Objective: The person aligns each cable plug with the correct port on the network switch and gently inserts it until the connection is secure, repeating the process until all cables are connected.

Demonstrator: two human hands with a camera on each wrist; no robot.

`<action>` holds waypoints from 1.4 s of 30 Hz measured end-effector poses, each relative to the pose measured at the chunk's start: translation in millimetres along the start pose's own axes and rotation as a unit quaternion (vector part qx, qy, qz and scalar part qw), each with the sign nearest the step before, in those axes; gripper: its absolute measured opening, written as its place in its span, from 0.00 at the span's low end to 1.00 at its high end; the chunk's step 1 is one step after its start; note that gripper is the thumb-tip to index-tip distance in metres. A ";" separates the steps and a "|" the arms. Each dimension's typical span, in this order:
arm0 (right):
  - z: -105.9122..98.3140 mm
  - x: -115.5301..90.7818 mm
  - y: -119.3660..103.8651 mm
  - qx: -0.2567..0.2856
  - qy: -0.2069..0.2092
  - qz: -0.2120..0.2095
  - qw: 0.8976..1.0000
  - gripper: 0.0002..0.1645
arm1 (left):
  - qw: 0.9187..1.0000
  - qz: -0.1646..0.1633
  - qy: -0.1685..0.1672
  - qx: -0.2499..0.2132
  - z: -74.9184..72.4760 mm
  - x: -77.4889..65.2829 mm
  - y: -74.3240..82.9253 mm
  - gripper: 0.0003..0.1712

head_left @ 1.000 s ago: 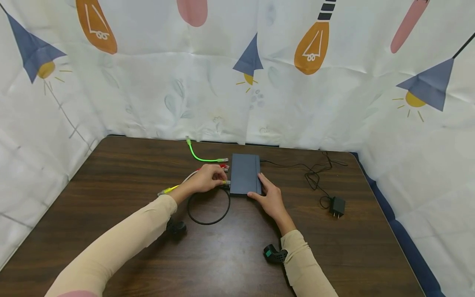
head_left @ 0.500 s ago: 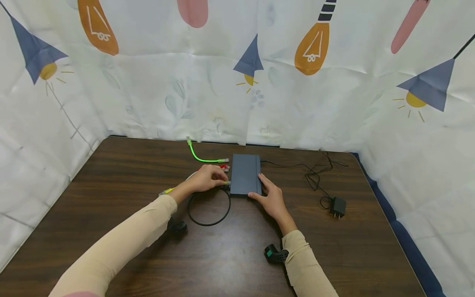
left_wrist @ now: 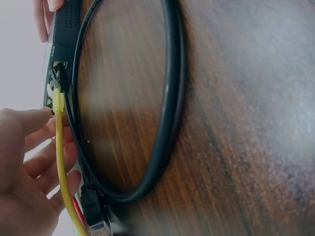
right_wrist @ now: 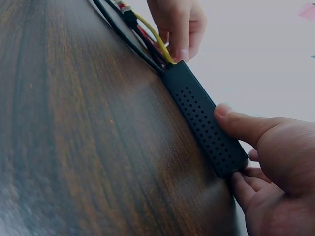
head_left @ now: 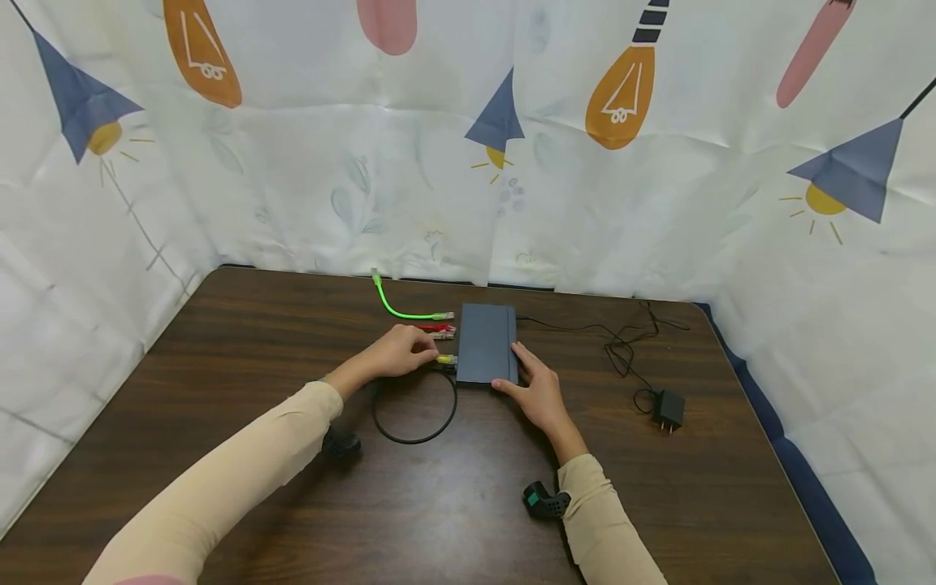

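Observation:
A dark blue-grey network switch [head_left: 484, 341] lies flat on the table, its ports facing left. My right hand [head_left: 535, 392] grips its near right corner, thumb on the front and fingers along the right side. Beside the ports, my left hand [head_left: 395, 355] has its fingers loosely spread around the yellow network cable [left_wrist: 60, 152], whose plug sits at a port. In the left wrist view, the thumb and forefinger stand apart by that plug. A black network cable [left_wrist: 170, 83] loops in front, one plug [left_wrist: 60, 77] in the neighbouring port, its other plug [left_wrist: 92, 204] loose.
A green network cable [head_left: 405, 315] lies behind the left hand, and a red network cable [head_left: 437, 328] is partly covered by it. From the switch's right side a thin black wire [head_left: 563, 326] leads to a power adapter [head_left: 669, 409] on the table [head_left: 453, 520].
My left hand has drawn back slightly leftward, and its fingers have let go of the yellow plug, which stays at the switch. My right hand keeps its hold on the switch.

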State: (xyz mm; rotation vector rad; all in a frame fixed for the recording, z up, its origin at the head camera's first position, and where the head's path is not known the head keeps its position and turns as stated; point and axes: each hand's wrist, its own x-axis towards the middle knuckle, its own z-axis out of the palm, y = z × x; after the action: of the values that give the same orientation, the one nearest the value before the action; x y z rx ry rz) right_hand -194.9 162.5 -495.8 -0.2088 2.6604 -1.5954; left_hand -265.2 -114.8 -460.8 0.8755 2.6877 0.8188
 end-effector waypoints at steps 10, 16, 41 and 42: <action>0.1 1.0 0.1 0.005 -0.001 0.002 1.000 0.48 | 0.998 -0.049 -0.038 -0.032 1.2 3.6 7.2 0.14; 0.5 1.1 -0.2 0.003 0.001 0.004 1.000 0.48 | 0.995 -0.083 -0.057 -0.025 1.0 6.4 14.5 0.17; 0.9 1.4 2.3 -0.008 0.001 -0.020 1.000 0.50 | 0.982 -0.141 -0.121 -0.027 -12.2 20.1 17.5 0.30; 0.7 1.4 2.3 -0.008 0.000 -0.019 1.000 0.50 | 0.982 -0.139 -0.127 -0.014 -12.8 20.1 17.8 0.30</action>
State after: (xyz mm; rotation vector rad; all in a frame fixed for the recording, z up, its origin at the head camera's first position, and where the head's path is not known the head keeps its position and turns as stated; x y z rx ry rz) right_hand -196.4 162.8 -498.1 -0.2616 2.6865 -1.5846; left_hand -277.3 -96.6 -440.5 0.5382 2.4899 0.6332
